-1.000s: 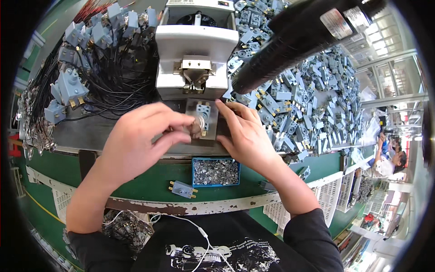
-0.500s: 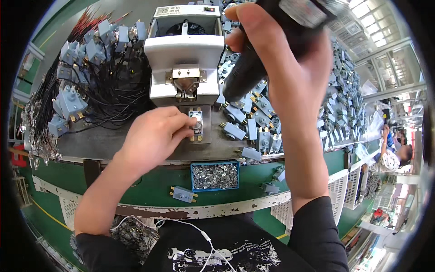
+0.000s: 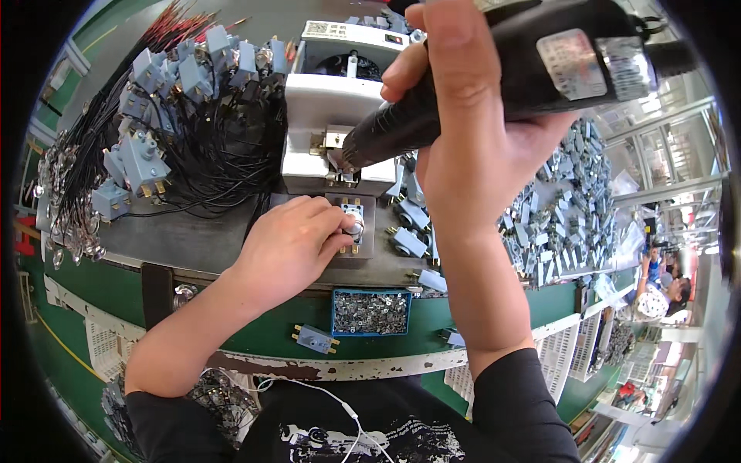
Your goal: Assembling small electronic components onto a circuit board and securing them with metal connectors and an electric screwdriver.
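Observation:
My left hand [image 3: 289,241] is closed in a pinch on a round metal piece [image 3: 355,226] on top of a small grey terminal block [image 3: 353,207]. The block has brass tabs and sits on a flat metal plate [image 3: 367,248] in front of a white tabletop machine [image 3: 328,100]. A black power screwdriver [image 3: 521,65] is gripped in my right hand [image 3: 478,147], tilted with its narrow end down to the left. That end hangs before the machine's metal chute [image 3: 336,158], above the block and apart from it.
A blue tray [image 3: 371,312] of small metal parts lies at the table's near edge, beside a loose grey block [image 3: 315,339]. Wired blocks [image 3: 143,162] with black leads pile up on the left. Many loose blocks [image 3: 556,201] cover the right. Another person [image 3: 660,297] is far right.
The screwdriver has swung left and tilted, bringing its narrow end in front of the machine. My left hand stays at the block. The whole view has shifted a little.

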A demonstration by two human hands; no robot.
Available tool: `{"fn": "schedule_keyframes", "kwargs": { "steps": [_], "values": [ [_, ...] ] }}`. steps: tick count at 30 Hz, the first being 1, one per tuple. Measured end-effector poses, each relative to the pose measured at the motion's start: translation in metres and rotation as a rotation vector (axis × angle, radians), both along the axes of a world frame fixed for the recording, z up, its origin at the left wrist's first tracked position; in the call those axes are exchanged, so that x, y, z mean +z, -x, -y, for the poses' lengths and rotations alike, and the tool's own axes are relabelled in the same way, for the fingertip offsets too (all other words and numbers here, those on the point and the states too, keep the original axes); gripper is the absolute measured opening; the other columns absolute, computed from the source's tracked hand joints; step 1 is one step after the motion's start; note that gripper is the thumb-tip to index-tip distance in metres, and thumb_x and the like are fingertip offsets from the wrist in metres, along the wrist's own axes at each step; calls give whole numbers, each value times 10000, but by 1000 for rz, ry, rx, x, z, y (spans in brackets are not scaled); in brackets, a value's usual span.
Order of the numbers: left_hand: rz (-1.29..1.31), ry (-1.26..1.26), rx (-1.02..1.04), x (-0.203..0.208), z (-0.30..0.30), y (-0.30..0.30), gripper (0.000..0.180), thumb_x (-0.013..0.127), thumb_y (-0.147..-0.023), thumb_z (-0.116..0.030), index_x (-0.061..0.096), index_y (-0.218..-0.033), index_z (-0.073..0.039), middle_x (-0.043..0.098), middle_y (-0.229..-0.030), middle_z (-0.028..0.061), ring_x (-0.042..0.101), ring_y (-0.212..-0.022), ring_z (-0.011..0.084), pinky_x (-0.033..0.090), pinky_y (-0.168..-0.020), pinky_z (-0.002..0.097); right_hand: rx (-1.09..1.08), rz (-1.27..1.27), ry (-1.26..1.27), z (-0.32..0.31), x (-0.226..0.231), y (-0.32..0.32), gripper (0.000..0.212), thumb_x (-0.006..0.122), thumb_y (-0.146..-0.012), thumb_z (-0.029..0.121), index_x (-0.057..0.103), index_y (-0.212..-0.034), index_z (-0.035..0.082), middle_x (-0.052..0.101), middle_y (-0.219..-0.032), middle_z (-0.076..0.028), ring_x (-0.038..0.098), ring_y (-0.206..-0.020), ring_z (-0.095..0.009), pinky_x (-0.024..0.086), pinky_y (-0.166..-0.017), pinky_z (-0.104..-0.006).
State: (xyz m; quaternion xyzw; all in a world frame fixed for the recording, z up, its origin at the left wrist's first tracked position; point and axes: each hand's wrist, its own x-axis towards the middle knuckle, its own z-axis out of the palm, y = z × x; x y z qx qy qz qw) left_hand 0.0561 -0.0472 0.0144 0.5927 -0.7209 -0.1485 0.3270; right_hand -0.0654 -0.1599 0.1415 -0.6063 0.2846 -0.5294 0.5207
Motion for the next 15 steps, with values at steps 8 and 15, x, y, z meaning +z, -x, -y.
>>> {"fn": "schedule_keyframes", "kwargs": {
  "steps": [8,15],
  "values": [
    [37,-30,-28,-2,-5,-7,144,751,-869,-148,689,-992,-103,650,-888,55,662,-883,279,538,-764,428,180,79,81,2,-13,-21,441,821,-837,12,573,-1201,-15,699,-1037,-80,681,-854,-125,569,-769,-284],
    [64,8,-29,-1,-4,-2,165,764,-867,-186,707,-1001,-110,660,-878,46,665,-863,273,526,-775,426,245,128,57,2,-8,-28,626,745,-867,-79,399,-1380,17,633,-1218,-142,681,-828,-127,569,-627,-259]
  ]
}}
